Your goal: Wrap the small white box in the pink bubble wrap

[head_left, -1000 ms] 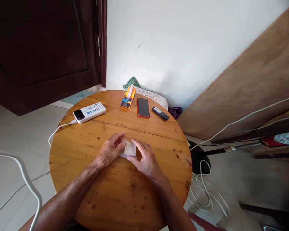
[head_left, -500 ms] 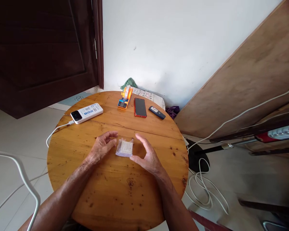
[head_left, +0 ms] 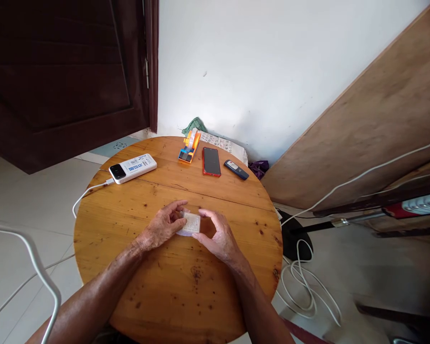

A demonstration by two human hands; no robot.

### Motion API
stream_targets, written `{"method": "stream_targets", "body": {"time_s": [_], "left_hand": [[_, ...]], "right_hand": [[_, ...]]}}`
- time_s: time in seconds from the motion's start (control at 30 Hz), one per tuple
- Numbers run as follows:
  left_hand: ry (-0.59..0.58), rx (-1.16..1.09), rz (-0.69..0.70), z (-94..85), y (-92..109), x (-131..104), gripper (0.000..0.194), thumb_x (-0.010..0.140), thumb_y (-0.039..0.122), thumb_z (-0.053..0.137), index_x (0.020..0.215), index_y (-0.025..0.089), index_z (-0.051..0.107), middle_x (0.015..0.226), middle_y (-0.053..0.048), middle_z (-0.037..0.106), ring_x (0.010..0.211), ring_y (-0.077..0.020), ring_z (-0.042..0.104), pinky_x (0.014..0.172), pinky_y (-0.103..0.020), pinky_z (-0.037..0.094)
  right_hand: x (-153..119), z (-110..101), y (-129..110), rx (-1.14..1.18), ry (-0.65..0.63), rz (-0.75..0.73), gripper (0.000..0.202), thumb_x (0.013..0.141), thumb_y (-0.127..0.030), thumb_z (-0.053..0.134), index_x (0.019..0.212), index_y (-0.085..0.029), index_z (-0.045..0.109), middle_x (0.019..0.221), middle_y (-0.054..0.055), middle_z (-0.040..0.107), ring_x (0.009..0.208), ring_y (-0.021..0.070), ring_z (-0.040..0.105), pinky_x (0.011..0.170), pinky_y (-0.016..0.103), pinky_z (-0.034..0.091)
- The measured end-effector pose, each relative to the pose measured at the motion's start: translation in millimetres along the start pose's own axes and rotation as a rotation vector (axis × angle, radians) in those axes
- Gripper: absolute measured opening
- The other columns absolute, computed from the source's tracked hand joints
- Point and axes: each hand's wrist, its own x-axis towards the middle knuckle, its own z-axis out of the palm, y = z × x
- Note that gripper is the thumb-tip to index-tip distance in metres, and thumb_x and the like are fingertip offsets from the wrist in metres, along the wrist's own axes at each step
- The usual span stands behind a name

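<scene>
A small flat packet [head_left: 192,222] wrapped in clear bubble wrap, with a pale printed label on top, is between my two hands at the middle of the round wooden table. My left hand [head_left: 165,223] grips its left side, thumb on the top face and fingers bent behind the far edge. My right hand [head_left: 220,235] has the right side, with the thumb at the near corner and the fingertips at the far corner. The wrap's left part is partly covered by my left thumb and fingers. Whether the packet is lifted off the wood I cannot tell.
On the wooden table [head_left: 129,286] lie a white power bank [head_left: 138,167] with a cable, an orange and blue tape dispenser [head_left: 189,146], a red-edged phone [head_left: 211,161] and a dark blue handheld device [head_left: 236,169]. A white cable [head_left: 39,267] hangs at the left.
Both hands have closed in on the packet from either side. My left thumb now presses on it, and my right fingers have come to its edge. The view has shifted slightly.
</scene>
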Motion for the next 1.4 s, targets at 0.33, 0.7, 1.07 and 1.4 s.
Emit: {"method": "stream_targets", "body": {"time_s": [0.33,0.7,1.07,1.4], "left_hand": [[-0.015,0.02,-0.003,0.0,2.9,-2.5,0.059,0.075,0.034,0.069,0.129,0.017,0.054,0.117,-0.01,0.063,0.081,-0.0142,0.061,0.069,-0.027,0.049],[-0.013,0.1,0.012,3.9,9.9,-3.4,0.054,0.076,0.035,0.068,0.125,0.017,0.057,0.109,-0.007,0.065,0.071,-0.0116,0.053,0.064,-0.025,0.043],[-0.008,0.176,0.033,3.8,10.8,-2.7,0.049,0.076,0.038,0.064,0.12,0.015,0.062,0.094,-0.004,0.064,0.068,-0.0123,0.049,0.062,-0.025,0.039],[-0.024,0.207,0.05,1.5,12.7,-3.5,0.041,0.077,0.037,0.064,0.112,0.015,0.065,0.075,0.0,0.057,0.066,-0.0121,0.048,0.06,-0.024,0.038]], "right_hand": [[-1.5,-5.4,-7.1,0.076,0.017,-0.046,0.049,0.084,-0.034,0.064,0.13,-0.025,0.053,0.125,0.009,0.062,0.116,0.0277,0.058,0.102,0.047,0.045],[10.3,13.1,-11.2,0.06,0.263,-0.167,0.016,0.092,-0.022,0.054,0.086,-0.025,0.068,0.112,0.008,0.068,0.104,0.0229,0.064,0.092,0.042,0.051],[7.6,11.0,-14.2,0.074,0.249,-0.166,0.019,0.094,-0.023,0.05,0.089,-0.024,0.069,0.111,0.008,0.068,0.106,0.0228,0.063,0.093,0.042,0.051],[5.1,9.2,-14.0,-0.025,0.215,-0.206,0.017,0.088,-0.02,0.057,0.081,-0.026,0.071,0.118,0.006,0.066,0.109,0.025,0.061,0.093,0.045,0.049]]}}
